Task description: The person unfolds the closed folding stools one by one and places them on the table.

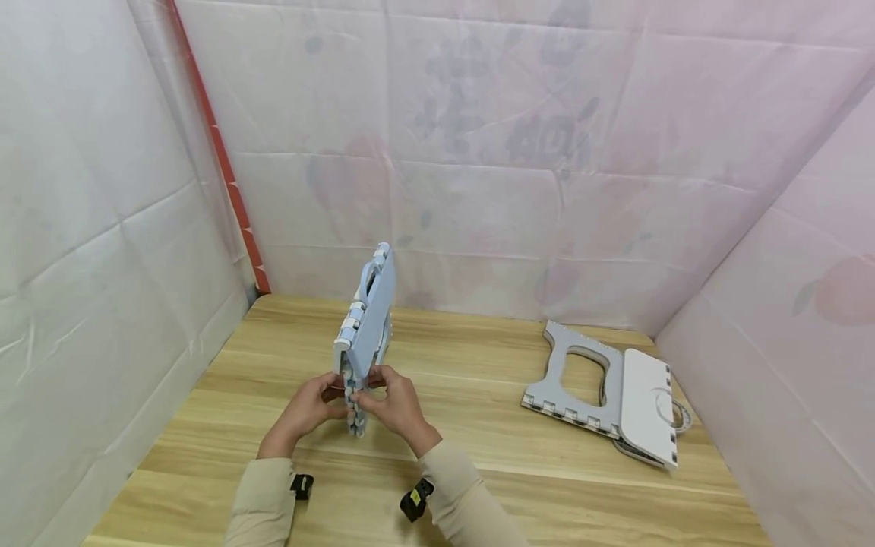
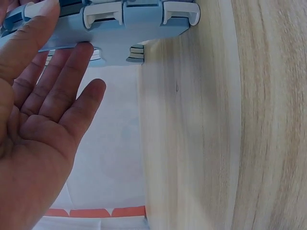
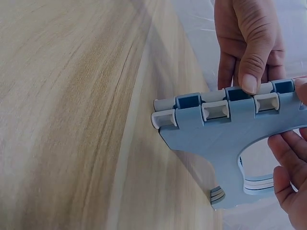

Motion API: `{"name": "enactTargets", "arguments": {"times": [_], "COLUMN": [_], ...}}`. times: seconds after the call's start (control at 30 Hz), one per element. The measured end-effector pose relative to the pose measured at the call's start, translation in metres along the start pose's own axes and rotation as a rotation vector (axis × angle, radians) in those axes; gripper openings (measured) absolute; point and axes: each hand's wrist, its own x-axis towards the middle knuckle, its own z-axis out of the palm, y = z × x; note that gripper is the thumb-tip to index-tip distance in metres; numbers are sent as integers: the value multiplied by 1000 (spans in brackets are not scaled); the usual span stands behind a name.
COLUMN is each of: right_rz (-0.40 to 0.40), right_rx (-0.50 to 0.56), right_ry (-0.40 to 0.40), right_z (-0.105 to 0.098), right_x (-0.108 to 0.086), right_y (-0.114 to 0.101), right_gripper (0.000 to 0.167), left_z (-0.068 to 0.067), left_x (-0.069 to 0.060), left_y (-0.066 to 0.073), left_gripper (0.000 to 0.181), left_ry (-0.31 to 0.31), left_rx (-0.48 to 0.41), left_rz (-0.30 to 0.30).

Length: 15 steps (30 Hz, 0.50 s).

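Observation:
A blue and white folding stool [image 1: 372,311] stands upright on edge, folded nearly flat, on the left half of the table. The left hand [image 1: 304,410] grips its near edge from the left, thumb on the hinged edge [image 3: 216,103] in the right wrist view. From the other side the right hand [image 1: 399,406] pinches the same edge, a little higher. In the left wrist view, fingers of the left hand [image 2: 53,105] lie against the stool's blue leg panel [image 2: 110,36]. Part of the right hand [image 3: 292,167] is cut off by the right wrist frame.
A second grey and white folding stool [image 1: 588,403] lies folded on the right side of the wooden table [image 1: 478,471], its handle loop pointing right. Pale sheeting [image 1: 472,205] hangs behind and on both sides, with a red strip [image 1: 219,152] at the back left.

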Motion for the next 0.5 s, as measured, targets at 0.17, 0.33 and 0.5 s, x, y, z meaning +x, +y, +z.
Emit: {"name": "enactTargets", "arguments": {"times": [0.17, 0.33, 0.5], "right_rz": [65, 63, 62], "right_rx": [-27, -22, -6], "right_ry": [-26, -33, -43], "right_z": [-1, -2, -1], "right_x": [1, 1, 2], "right_y": [-4, -3, -3], "right_gripper": [39, 40, 42], "left_z": [0, 0, -4], "left_x": [3, 6, 5], "left_y": [-11, -24, -23], "left_gripper": [48, 52, 49], "left_ry": [-15, -16, -18], "left_rx": [-15, -29, -22], "left_rz": [4, -5, -8]}}
